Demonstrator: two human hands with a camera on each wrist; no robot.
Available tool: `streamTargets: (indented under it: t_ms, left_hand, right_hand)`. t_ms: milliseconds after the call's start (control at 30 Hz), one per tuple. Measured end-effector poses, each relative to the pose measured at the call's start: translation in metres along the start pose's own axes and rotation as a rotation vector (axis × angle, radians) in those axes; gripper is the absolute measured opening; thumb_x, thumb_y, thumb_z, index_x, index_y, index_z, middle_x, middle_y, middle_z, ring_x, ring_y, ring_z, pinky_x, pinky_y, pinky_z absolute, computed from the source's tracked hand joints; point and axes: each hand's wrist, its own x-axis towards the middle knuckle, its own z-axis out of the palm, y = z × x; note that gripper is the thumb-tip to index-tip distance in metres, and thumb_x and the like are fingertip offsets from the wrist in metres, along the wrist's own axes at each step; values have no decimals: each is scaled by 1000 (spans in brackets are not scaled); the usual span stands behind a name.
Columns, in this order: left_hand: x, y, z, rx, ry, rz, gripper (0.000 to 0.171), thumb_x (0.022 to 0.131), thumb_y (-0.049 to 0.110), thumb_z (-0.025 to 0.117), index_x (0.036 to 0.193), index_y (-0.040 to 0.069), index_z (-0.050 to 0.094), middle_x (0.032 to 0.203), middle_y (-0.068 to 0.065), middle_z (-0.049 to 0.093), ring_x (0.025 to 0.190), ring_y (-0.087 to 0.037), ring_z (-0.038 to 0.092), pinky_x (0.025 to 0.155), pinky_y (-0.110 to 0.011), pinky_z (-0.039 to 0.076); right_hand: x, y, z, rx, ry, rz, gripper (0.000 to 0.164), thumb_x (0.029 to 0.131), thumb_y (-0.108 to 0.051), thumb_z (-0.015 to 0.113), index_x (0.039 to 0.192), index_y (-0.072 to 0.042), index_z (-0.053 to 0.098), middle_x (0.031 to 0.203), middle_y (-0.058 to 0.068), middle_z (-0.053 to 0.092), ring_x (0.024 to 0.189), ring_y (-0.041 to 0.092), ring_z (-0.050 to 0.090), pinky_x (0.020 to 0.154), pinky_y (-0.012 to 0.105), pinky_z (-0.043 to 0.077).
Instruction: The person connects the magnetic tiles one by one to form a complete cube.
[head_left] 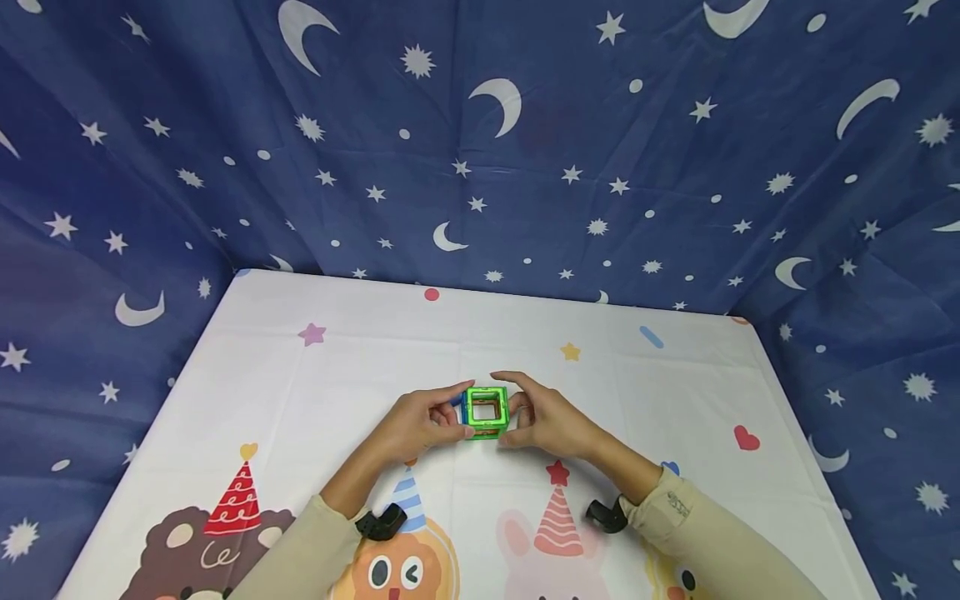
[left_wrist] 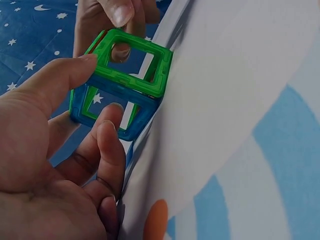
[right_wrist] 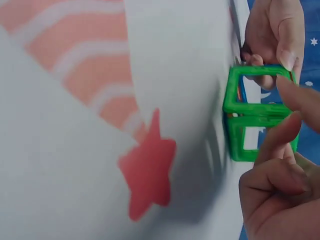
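A small cube of magnetic tiles (head_left: 487, 424), made of open square frames, stands on the white tablecloth between both hands. Green frames form its top and its right side, a blue frame (left_wrist: 107, 86) its left side, and some orange-red shows inside. My left hand (head_left: 420, 423) pinches the cube from the left, thumb at the near top edge and fingertips along the blue side. On the right, my right hand (head_left: 558, 423) holds the green side (right_wrist: 242, 157) with thumb and curled fingers, while its index finger stretches out above the far corner.
The white tablecloth (head_left: 390, 358) carries printed stars, hearts and party-hat animals. A dark blue curtain (head_left: 525, 183) with moons and stars rises behind and at both sides. Black wrist-worn devices (head_left: 382, 522) sit at both sleeve cuffs.
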Motion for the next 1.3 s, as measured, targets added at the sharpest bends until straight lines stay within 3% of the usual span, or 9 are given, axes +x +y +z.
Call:
streamTargets:
  t_ms: [167,433,533,933,1300]
  left_hand:
    - [-1,0,0,-9,-3,-12,70,86,31,84,149,23,55,83,1,64,64,-10,52,51,-22,39]
    - [-1,1,1,-16,-6,-17,70,85,31,85,149,21,55,83,1,64,66,-11,53,54,-21,42]
    - [-1,1,1,-12,-7,-18,70,85,31,84,148,22,55,83,1,64,66,-10,53,53,-21,41]
    - [-1,0,-1,-31,-18,-32,72,85,33,84,150,22,54,84,1,64,68,-11,53,57,-21,42]
    - [-1,-3,-1,-24,-33,-35,79,85,34,84,154,25,48,86,0,65,69,-12,55,57,-21,43]
  right_hand:
    - [1,4,5,93,2,35,83,83,-15,86,154,-23,43,93,3,66,64,11,51,57,21,41]
    - [0,7,8,84,62,47,75,79,-15,89,145,-21,56,86,5,67,73,14,62,65,22,50]
    - [-1,6,8,74,68,47,77,79,-15,89,148,-21,54,87,2,71,76,14,67,66,22,53]
    - [-2,1,12,-95,58,-27,90,84,-15,85,160,-17,37,83,-10,75,62,6,62,58,20,46]
    - [-3,-1,10,-108,25,-38,99,81,-16,88,162,-14,30,91,-6,74,68,7,64,63,23,51]
